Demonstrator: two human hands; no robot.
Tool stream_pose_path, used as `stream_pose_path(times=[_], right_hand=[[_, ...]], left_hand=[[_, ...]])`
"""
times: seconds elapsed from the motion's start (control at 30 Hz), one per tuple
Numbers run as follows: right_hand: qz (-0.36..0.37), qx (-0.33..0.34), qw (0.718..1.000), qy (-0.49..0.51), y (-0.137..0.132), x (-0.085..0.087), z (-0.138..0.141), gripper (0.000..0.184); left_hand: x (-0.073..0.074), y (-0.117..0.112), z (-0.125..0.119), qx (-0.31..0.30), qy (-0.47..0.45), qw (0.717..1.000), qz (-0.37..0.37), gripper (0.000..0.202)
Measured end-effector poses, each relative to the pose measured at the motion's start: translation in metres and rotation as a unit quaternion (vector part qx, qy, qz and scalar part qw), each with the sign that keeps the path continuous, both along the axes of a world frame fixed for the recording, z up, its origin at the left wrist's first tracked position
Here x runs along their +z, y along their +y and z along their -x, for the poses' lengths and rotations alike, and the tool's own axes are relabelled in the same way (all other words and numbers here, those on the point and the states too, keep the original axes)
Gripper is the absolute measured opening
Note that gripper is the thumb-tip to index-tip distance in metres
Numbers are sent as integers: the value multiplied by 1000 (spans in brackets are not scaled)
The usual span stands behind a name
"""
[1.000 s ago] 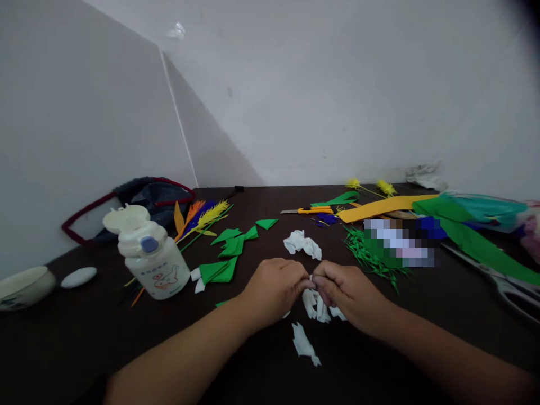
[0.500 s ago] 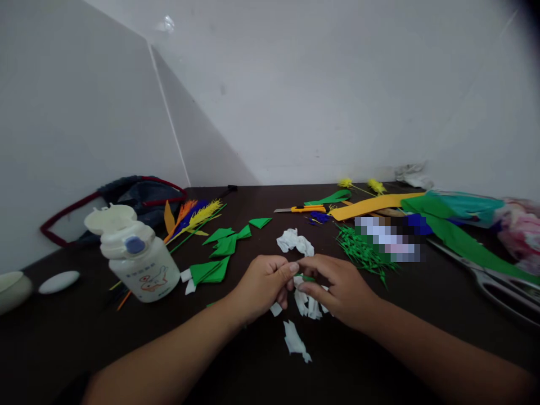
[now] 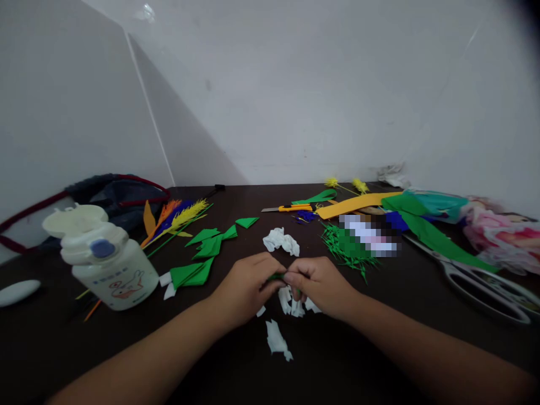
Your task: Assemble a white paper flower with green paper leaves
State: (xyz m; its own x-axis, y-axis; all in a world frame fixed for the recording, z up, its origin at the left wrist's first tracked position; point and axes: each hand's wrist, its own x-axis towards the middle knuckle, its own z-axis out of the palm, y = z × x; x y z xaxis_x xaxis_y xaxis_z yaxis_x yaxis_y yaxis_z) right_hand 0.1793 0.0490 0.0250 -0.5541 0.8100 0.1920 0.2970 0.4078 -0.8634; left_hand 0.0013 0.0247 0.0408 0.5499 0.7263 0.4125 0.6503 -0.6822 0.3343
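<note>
My left hand (image 3: 244,287) and my right hand (image 3: 320,284) meet fingertip to fingertip just above the dark table (image 3: 379,315). Both are pinched on a small green paper piece (image 3: 276,277) held between them. White torn paper scraps (image 3: 291,301) lie under my right hand, and another white scrap (image 3: 276,340) lies nearer to me. A crumpled white paper wad (image 3: 280,241) sits just beyond my hands.
A white glue bottle (image 3: 107,264) with its cap flipped open stands at the left. Green folded paper pieces (image 3: 202,253), coloured paper feathers (image 3: 172,216), an orange utility knife (image 3: 289,208), green shreds (image 3: 346,247), scissors (image 3: 476,281) and coloured paper sheets (image 3: 422,219) lie about.
The view has swung to the right, so everything has slid left. My hands stayed together; a green piece now shows between the fingertips where only white scraps showed before.
</note>
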Motion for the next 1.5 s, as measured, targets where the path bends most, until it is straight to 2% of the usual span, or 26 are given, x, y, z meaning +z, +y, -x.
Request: stream_pose_path(times=[0.1,0.23,0.33,0.4,0.5,0.6,0.77,0.97,1.1,1.2,1.3,1.4,1.5], right_hand=[[37,9,999,8,-1,-1,0,22],[-1,11,1000,5,-2,0,-1,26],[-64,-14,998,-12,-1,1,-3,27],[-99,-30,994,-16,-1,1,-4,28],[-141,-45,989,-14,-2,2,-5,30],[-182,-56,982,-10,-4,3,-5,28],[-193,-67,979,4,-5,6,-5,18],[-129,-77,989,10,-7,10,-2,11],[-99,-72,992,17,-7,11,-1,7],[-49,-47,997,49,-3,7,-1,6],[46,-5,993,112,3,-1,1,18],[135,-7,979,152,7,-9,4,35],[154,-37,976,149,8,-11,7,37]], left_hand=[[-8,3,1,-2,27,998,-49,17],[-4,1,-3,23,30,998,-58,22],[3,-3,-8,60,3,998,5,26],[6,-5,-11,86,-56,990,93,29],[6,-6,-13,94,-182,944,259,33],[5,-5,-14,74,-271,894,350,33],[4,-5,-15,50,-343,849,399,33],[1,-4,-13,14,-380,828,412,30],[-1,-3,-10,4,-378,831,408,30],[-2,-2,-8,3,-362,846,393,29],[-1,-2,-6,26,-310,885,347,27],[0,-3,-4,56,-242,929,274,26],[2,-5,-4,73,-190,955,213,26]])
